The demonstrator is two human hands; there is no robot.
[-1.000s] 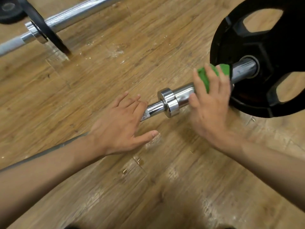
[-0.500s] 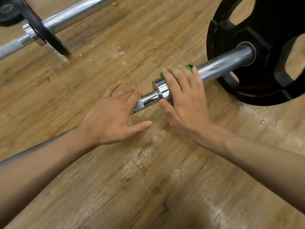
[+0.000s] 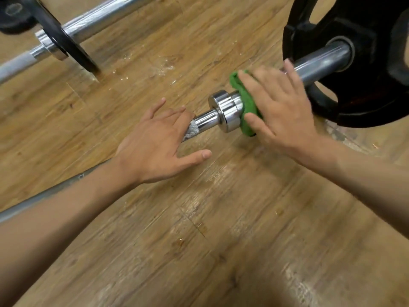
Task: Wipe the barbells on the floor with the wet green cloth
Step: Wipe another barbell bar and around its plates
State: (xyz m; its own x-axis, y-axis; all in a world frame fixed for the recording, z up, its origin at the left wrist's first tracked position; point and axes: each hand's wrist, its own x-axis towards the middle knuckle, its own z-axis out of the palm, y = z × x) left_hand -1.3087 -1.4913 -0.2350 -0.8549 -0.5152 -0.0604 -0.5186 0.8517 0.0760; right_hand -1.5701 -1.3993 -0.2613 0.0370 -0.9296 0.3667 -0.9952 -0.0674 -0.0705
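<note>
A chrome barbell (image 3: pixel 321 60) lies across the wooden floor, its sleeve running into a large black weight plate (image 3: pixel 365 89) at the right. My right hand (image 3: pixel 281 107) grips the green cloth (image 3: pixel 246 107) wrapped round the sleeve, just right of the shiny collar (image 3: pixel 225 109). My left hand (image 3: pixel 155 142) lies flat with spread fingers on the knurled shaft to the collar's left. Part of the shaft is hidden under my left forearm.
A second barbell (image 3: pixel 99 21) with a thin black plate (image 3: pixel 64 41) lies at the top left. Another dark plate (image 3: pixel 13 14) shows in the top left corner. The wooden floor (image 3: pixel 221 229) carries scuffs and wet streaks.
My right hand slid the cloth from near the big plate down to the collar, then back a little toward the plate. My left hand stayed on the shaft.
</note>
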